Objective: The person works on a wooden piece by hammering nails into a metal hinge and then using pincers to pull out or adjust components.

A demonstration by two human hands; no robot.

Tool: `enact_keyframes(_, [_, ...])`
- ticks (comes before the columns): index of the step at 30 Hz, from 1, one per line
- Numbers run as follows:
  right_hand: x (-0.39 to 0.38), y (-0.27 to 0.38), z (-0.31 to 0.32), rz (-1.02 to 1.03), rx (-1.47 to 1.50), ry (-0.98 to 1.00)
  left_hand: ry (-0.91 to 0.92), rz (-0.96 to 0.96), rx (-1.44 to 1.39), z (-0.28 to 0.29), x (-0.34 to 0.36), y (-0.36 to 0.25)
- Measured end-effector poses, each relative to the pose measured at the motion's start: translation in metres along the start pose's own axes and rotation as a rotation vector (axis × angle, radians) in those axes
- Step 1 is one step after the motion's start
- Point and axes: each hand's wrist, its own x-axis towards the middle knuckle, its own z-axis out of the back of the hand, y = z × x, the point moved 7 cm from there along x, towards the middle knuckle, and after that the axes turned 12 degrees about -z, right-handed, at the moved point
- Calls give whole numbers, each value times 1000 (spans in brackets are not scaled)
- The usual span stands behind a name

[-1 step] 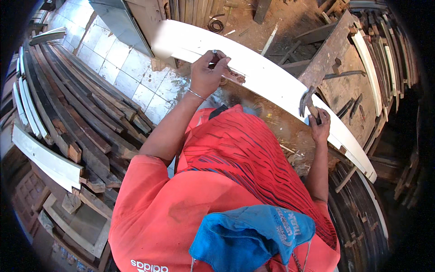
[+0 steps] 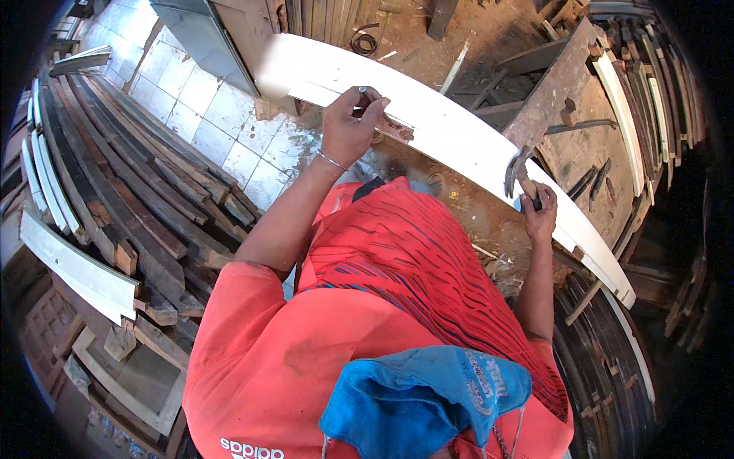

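A long white board (image 2: 451,126) stretches across in front of me. My left hand (image 2: 348,126) is closed round the dark handle of a chisel (image 2: 362,95), held upright at the board's near edge; its blade is hidden by my fingers. Beside that hand, a rough cut with brown wood chips (image 2: 399,130) breaks the white face. Farther right, my right hand (image 2: 540,210) grips a claw hammer (image 2: 521,172) by its handle. The hammer's metal head lies over the board, pointing away from me.
Dark timber strips (image 2: 145,168) are stacked along the left, above white tiles (image 2: 206,115). A wooden bench (image 2: 589,161) carrying pliers-like tools (image 2: 600,183) stands beyond the board at right. More timber (image 2: 657,92) leans far right. A coiled strip (image 2: 365,40) lies on the dirt floor.
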Motion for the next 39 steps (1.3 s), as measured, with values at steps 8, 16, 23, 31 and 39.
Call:
enact_keyframes(8, [-2, 6, 3, 50, 41, -1, -342, 189, -197, 19, -19, 37])
enact_keyframes(16, [-3, 12, 8, 49, 58, -22, -91, -255, 258, -18, -6, -16])
enact_keyframes(23, [-1, 15, 10, 65, 33, -50, -431, 121, -6, -8, -8, 29])
enact_keyframes(31, [-2, 6, 6, 113, 43, -80, -567, 426, -466, -26, -47, 9])
enact_keyframes(39, [1, 22, 20, 195, -48, 23, -526, 214, -377, 4, -35, 2])
